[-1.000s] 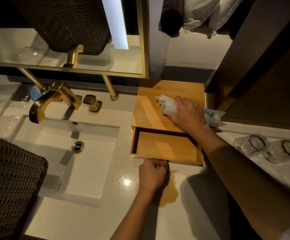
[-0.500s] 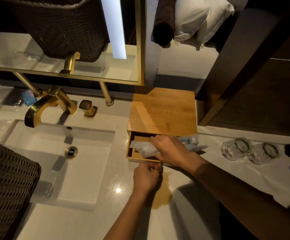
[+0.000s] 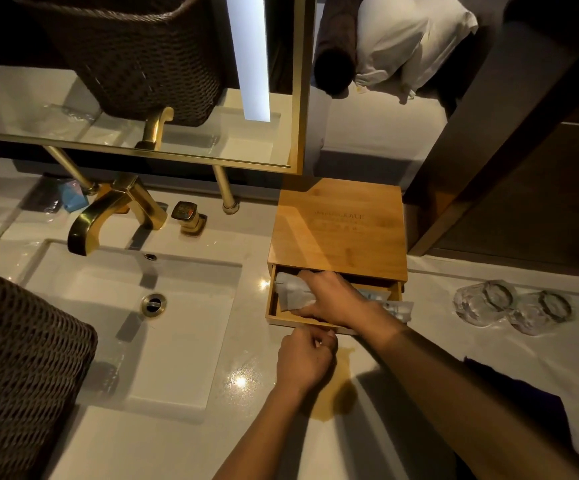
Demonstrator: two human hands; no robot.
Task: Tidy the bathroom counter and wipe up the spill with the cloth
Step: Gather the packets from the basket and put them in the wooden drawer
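The right hand [image 3: 333, 299] lies palm-down inside the shallow drawer [image 3: 277, 308], its fingers closed over crinkly clear plastic packets [image 3: 293, 289] that fill the left part of the drawer; one packet end sticks out past the drawer's right corner. The left hand [image 3: 305, 362] is curled at the drawer's front edge, fingertips pinching its front lip. The drawer slides out of a flat, square bamboo box [image 3: 338, 230] with a smooth top and faint printed lettering. Just in front of the drawer, partly under the left hand, a thin amber spill [image 3: 333, 400] spreads in an irregular patch on the glossy white table [image 3: 246, 445]. To the right stand two cut-glass tumblers [image 3: 509, 303] wrapped in clear film, touching each other, and nearer the right edge lies a dark cloth [image 3: 523, 407]. To the left is a rectangular white sink [image 3: 191, 341] with an angular brass tap [image 3: 114, 213], and a dark woven basket [image 3: 21, 368] at the left edge.
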